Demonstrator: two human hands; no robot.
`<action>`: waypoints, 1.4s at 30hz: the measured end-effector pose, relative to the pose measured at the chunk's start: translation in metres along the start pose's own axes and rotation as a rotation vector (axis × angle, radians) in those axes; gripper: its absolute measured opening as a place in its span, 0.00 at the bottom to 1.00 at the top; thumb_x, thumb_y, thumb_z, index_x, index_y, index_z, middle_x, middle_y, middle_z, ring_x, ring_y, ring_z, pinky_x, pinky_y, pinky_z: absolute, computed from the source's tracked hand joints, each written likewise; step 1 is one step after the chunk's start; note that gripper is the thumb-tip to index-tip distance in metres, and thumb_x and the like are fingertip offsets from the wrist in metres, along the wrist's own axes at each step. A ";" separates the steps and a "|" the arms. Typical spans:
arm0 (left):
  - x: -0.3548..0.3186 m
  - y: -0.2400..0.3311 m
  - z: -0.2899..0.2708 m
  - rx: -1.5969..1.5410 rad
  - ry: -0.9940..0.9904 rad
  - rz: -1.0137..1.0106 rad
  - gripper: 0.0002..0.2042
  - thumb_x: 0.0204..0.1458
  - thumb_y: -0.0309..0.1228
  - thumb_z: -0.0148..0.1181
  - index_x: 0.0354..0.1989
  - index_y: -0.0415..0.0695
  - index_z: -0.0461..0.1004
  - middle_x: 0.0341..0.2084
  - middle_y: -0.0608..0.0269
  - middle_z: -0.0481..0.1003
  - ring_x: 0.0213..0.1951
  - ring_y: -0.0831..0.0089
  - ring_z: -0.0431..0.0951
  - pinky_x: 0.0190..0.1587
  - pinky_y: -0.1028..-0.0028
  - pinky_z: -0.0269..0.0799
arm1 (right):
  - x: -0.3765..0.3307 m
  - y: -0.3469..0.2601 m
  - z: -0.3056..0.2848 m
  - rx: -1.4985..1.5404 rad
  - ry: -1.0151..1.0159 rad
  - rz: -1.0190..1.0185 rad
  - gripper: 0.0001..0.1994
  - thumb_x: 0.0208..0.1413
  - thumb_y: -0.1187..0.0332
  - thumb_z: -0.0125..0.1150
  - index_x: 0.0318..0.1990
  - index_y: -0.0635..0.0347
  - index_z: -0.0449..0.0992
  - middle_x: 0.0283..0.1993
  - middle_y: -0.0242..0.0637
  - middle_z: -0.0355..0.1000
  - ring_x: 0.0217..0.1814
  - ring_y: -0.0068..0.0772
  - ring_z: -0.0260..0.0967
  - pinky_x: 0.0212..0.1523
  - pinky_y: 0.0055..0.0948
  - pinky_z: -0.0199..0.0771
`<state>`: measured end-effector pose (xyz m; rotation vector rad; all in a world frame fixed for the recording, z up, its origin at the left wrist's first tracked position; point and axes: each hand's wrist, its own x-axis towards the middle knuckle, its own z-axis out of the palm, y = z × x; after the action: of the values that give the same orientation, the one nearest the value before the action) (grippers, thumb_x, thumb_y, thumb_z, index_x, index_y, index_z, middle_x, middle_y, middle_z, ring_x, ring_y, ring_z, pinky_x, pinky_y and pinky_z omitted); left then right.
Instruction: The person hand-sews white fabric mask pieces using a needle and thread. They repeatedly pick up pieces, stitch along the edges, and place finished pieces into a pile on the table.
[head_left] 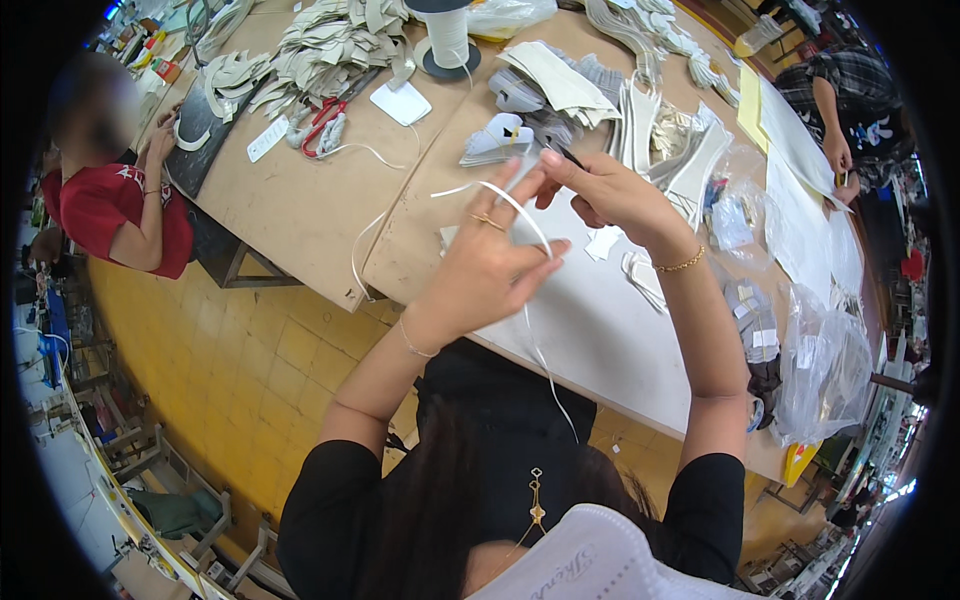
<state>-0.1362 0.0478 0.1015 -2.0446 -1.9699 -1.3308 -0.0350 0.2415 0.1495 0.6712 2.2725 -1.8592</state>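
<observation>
A narrow white tape (525,214) curves over the fingers of my left hand (478,268), and its tail hangs down toward my lap. The left fingers are bent around the tape, with their tips close to the right hand. A pale strip (522,178) shows at those fingertips, too blurred to name. My right hand (618,196) is closed in a pinch, and a thin dark object (566,156) sticks out by its thumb; its kind cannot be made out. Both hands are raised over the near edge of the table (600,310). White cut pieces (603,242) lie beneath them.
A spool of white cord (447,38) stands at the back, near heaped pale strips (330,50). Red-handled scissors (322,128) lie left of a white card (401,102). Stacked grey pieces (497,138) and plastic bags (825,365) are farther right. Other people work at left and right.
</observation>
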 end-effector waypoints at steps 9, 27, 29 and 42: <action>-0.024 0.083 0.018 0.030 -0.290 0.244 0.05 0.48 0.32 0.70 0.26 0.46 0.81 0.69 0.58 0.67 0.70 0.56 0.63 0.67 0.50 0.56 | -0.081 0.059 0.018 0.482 -0.034 0.259 0.40 0.70 0.33 0.34 0.39 0.66 0.79 0.24 0.26 0.68 0.21 0.18 0.60 0.21 0.19 0.62; -0.059 0.132 0.042 0.027 -0.551 0.378 0.05 0.48 0.35 0.67 0.26 0.49 0.83 0.66 0.61 0.68 0.69 0.65 0.62 0.56 0.43 0.52 | -0.181 0.099 0.035 0.977 0.186 -0.478 0.09 0.64 0.61 0.66 0.35 0.53 0.75 0.32 0.30 0.74 0.28 0.20 0.62 0.28 0.25 0.60; -0.057 0.141 0.059 -0.076 -0.536 0.379 0.06 0.49 0.36 0.68 0.25 0.49 0.82 0.64 0.61 0.69 0.67 0.66 0.64 0.55 0.44 0.53 | -0.211 0.098 0.024 0.952 0.226 -0.623 0.06 0.67 0.62 0.62 0.39 0.52 0.77 0.28 0.25 0.68 0.29 0.19 0.58 0.30 0.26 0.56; -0.028 -0.008 0.071 0.207 -0.213 -0.138 0.20 0.53 0.34 0.70 0.52 0.36 0.79 0.49 0.44 0.77 0.49 0.50 0.78 0.54 0.58 0.75 | -0.623 0.098 0.052 0.704 0.978 -1.364 0.06 0.44 0.65 0.73 0.19 0.43 0.84 0.18 0.11 0.75 0.31 0.12 0.58 0.29 0.20 0.48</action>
<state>-0.0997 0.0652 0.0360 -2.0598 -2.2630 -0.9104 0.5525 0.0464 0.2808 -0.1879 2.9148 -3.7153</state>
